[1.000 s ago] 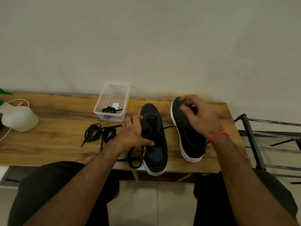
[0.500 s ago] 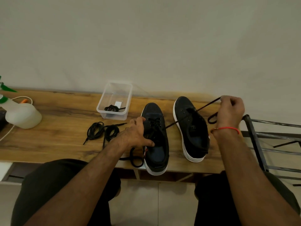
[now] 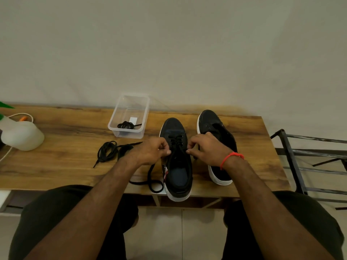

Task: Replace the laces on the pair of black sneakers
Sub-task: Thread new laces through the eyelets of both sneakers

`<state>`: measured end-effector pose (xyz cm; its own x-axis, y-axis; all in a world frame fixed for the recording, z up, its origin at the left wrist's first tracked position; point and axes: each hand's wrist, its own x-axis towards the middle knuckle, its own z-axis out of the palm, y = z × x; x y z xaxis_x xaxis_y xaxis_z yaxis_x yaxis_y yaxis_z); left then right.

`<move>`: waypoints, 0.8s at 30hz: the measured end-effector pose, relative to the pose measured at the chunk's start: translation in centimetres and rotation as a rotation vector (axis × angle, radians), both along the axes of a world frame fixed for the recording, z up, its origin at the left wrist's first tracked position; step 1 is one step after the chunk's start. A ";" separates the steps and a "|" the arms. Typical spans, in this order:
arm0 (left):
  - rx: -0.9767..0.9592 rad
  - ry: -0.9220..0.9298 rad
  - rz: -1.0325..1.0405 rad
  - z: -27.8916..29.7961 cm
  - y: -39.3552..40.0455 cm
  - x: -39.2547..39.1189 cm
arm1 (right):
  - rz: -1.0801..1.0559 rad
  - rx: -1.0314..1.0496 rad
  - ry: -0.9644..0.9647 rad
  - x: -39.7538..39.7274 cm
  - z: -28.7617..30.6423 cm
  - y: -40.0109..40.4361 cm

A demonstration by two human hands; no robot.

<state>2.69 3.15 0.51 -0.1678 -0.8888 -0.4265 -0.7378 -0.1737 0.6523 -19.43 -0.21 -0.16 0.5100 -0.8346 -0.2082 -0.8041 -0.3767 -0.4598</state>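
Observation:
Two black sneakers with white soles stand side by side on the wooden table [image 3: 65,139]. The left sneaker [image 3: 177,166] is partly laced with a black lace. The right sneaker [image 3: 217,128] shows no lace in its eyelets. My left hand [image 3: 152,152] grips the left sneaker's left edge at the eyelets, fingers curled. At that sneaker's right edge, my right hand [image 3: 206,149] pinches the lace. A loose end of the lace [image 3: 152,182] loops on the table by the heel. Coiled black laces [image 3: 110,152] lie to the left.
A clear plastic box [image 3: 131,113] holding a bundled black lace stands behind the coiled laces. A white spray bottle [image 3: 20,134] sits at the table's left end. A metal rack [image 3: 309,162] stands off the table's right edge. The wall runs behind.
My right hand, which had pulled the lace out to the far right, has come back to the left sneaker's eyelets. My left hand has shifted up along that sneaker's edge.

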 end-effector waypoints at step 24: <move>-0.214 -0.075 -0.136 0.7 -0.3 0.2 | 0.047 -0.107 0.142 0.5 1.2 0.8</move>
<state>2.90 2.89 1.17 -0.2665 -0.9316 -0.2473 -0.7926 0.0658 0.6062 -18.90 0.56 1.08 0.5205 -0.8320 -0.1918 -0.8387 -0.4559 -0.2980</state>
